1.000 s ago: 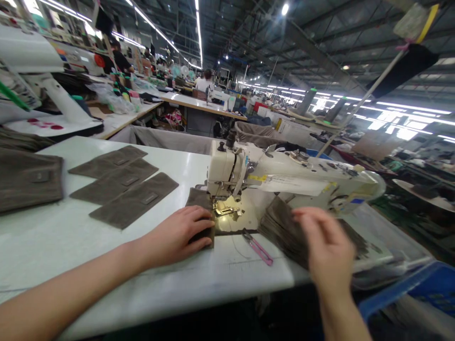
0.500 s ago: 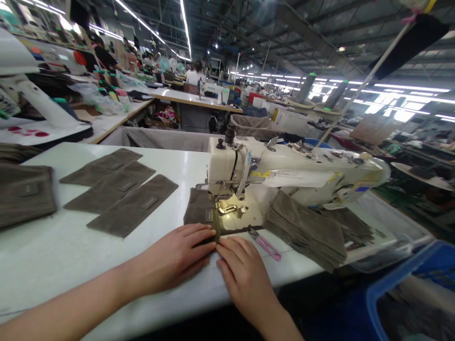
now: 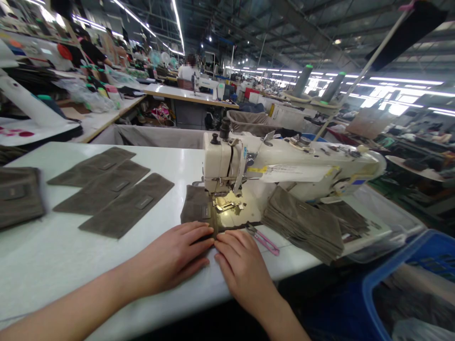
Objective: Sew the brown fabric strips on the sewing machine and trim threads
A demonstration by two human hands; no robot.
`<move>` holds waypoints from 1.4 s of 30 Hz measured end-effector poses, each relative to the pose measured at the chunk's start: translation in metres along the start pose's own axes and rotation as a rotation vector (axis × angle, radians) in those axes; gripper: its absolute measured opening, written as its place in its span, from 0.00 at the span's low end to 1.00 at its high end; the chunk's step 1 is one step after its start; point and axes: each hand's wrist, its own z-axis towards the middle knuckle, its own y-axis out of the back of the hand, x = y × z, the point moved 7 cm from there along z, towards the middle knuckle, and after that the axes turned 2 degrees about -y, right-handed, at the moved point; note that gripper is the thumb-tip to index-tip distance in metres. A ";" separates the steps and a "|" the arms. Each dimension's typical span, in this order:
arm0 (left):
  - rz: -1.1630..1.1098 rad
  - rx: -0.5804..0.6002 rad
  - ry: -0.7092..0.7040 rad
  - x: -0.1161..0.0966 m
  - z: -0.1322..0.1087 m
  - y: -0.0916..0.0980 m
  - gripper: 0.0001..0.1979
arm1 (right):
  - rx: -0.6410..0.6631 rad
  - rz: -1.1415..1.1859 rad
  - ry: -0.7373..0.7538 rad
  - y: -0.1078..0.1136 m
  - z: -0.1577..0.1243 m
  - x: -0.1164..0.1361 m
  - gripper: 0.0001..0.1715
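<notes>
A dark olive-brown fabric piece point(image 3: 195, 204) with a small label lies beneath the presser foot of the sewing machine point(image 3: 227, 163). My left hand point(image 3: 179, 253) presses over its near end, fingertips closed on the cloth edge. From the right, my right hand point(image 3: 241, 265) meets it there, its fingers bunched on the same edge; the thumbs' grip is partly hidden. Just right of my right hand, pink-handled thread snips point(image 3: 265, 240) rest on the table. A lamp lights the metal guide point(image 3: 227, 204) beside the needle.
Three labelled fabric pieces point(image 3: 126, 203) overlap on the white table point(image 3: 42, 270) at left, near another fabric stack point(image 3: 21, 194). A thick pile of fabric point(image 3: 302, 220) lies right of the needle. A blue basket point(image 3: 369, 289) stands at lower right. People sit at machines farther back.
The view has shifted slightly, so the table and machine appear a little further left. Both hands keep their place on the fabric edge, with only slight movement.
</notes>
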 end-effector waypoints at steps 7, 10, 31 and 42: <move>-0.040 -0.012 0.022 0.003 0.001 0.002 0.16 | 0.010 -0.019 0.003 -0.001 0.003 -0.001 0.14; -0.024 0.006 0.019 0.003 0.001 0.001 0.16 | 0.005 -0.025 0.003 -0.001 0.004 -0.001 0.14; -0.007 0.033 0.047 0.008 0.002 0.001 0.17 | 0.019 -0.058 -0.003 -0.004 0.009 -0.004 0.15; -0.028 0.022 0.058 0.011 0.002 0.001 0.18 | 0.042 -0.059 -0.015 -0.004 0.012 -0.006 0.15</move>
